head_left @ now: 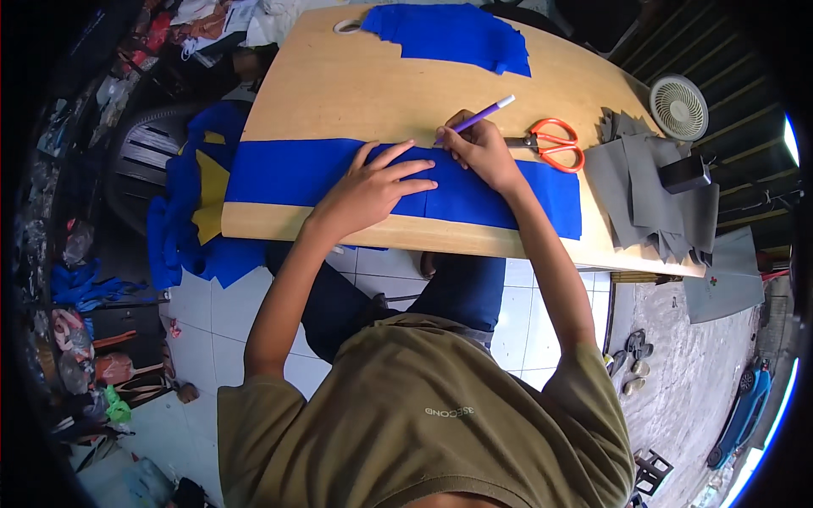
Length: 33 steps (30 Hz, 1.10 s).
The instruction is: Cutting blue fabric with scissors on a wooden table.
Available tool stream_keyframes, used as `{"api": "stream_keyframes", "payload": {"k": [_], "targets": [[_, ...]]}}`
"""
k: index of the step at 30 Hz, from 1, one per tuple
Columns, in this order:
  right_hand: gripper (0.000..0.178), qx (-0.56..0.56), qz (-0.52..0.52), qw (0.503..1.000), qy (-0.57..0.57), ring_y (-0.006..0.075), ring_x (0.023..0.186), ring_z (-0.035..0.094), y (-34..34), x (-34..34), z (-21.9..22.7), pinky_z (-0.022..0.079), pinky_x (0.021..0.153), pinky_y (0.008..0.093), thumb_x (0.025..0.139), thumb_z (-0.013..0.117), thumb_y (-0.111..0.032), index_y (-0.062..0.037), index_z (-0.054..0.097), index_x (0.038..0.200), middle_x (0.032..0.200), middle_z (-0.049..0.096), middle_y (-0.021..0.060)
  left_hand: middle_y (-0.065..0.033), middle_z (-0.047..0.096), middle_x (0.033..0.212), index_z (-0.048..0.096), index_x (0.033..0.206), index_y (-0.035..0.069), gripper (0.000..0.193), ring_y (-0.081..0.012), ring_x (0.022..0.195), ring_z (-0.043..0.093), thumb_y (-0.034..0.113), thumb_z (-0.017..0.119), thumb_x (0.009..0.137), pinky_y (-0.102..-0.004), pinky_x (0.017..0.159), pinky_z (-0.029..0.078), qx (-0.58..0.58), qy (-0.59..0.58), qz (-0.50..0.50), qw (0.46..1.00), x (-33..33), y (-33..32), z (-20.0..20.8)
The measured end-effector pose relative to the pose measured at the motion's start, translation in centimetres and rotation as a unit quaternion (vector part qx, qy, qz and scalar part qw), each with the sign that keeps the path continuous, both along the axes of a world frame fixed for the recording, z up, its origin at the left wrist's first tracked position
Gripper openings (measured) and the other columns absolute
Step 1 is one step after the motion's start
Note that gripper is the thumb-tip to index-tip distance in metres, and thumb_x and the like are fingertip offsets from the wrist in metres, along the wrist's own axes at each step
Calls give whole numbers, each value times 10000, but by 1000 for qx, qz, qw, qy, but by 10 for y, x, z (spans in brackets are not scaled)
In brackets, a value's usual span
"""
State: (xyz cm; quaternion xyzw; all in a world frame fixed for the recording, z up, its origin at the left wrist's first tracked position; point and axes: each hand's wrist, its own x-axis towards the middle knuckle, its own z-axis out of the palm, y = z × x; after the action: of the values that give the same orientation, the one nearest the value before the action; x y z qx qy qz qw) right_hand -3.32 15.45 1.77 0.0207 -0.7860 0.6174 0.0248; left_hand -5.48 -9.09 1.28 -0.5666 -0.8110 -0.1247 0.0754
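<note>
A long strip of blue fabric (279, 173) lies along the near edge of the wooden table, with a thin line across it near the middle. My left hand (370, 186) rests flat on the strip, fingers spread toward the right. In my right hand (484, 152) is a purple pen with a white end (485, 112), held in a writing grip. Its tip is at the far edge of the fabric, partly hidden by my fingers. Just right of that hand, scissors with orange handles (555, 146) lie on the table, their blades partly behind my wrist.
More blue fabric (449, 34) and a tape roll (347, 27) lie at the table's far side. On the right are grey fabric pieces (622, 182) with a black box (685, 174) on top, and a small fan (678, 107). Blue and yellow cloth (207, 199) hangs at the left.
</note>
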Motion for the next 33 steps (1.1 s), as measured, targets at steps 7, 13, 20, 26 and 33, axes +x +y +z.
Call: {"api": "stream_keyframes", "payload": {"k": [7, 13, 20, 26, 33], "targets": [[233, 36, 21, 999, -14, 57, 567, 500, 1, 0, 1, 406, 507, 233, 996, 659, -220, 8, 653, 947, 707, 586, 9, 29, 550, 1461, 698, 1275, 255, 501, -259, 1435, 406, 0, 614, 851, -530, 1149, 320, 16, 8, -3, 1000, 0, 1, -2], [222, 54, 25, 998, -17, 54, 585, 509, 1, 1, 0, 420, 516, 230, 996, 656, -216, 2, 669, 961, 723, 594, 7, 34, 546, 1465, 698, 1275, 258, 505, -257, 1436, 402, 0, 617, 848, -525, 1147, 324, 14, 14, 0, 1000, 1, 1, -1], [203, 51, 40, 998, -12, 55, 602, 521, 2, 0, -4, 427, 523, 225, 997, 649, -199, 1, 675, 971, 743, 602, 6, 37, 543, 1468, 696, 1281, 264, 500, -257, 1437, 399, 8, 623, 858, -527, 1147, 326, 11, 11, -2, 1000, 1, 1, -1], [215, 58, 31, 998, -11, 60, 579, 515, 1, -1, -2, 424, 515, 235, 997, 654, -202, 10, 672, 967, 716, 592, 10, 39, 541, 1470, 697, 1280, 268, 496, -259, 1437, 398, 17, 632, 857, -525, 1144, 331, 14, 11, -2, 1000, 1, 0, -2], [246, 32, 4, 999, 1, 67, 553, 511, -2, -1, -1, 414, 507, 241, 993, 669, -216, 20, 658, 924, 667, 572, 13, 42, 523, 1481, 679, 1295, 258, 538, -272, 1448, 382, -29, 613, 845, -527, 1163, 314, 16, 3, -2, 1000, 1, -1, -3]]}}
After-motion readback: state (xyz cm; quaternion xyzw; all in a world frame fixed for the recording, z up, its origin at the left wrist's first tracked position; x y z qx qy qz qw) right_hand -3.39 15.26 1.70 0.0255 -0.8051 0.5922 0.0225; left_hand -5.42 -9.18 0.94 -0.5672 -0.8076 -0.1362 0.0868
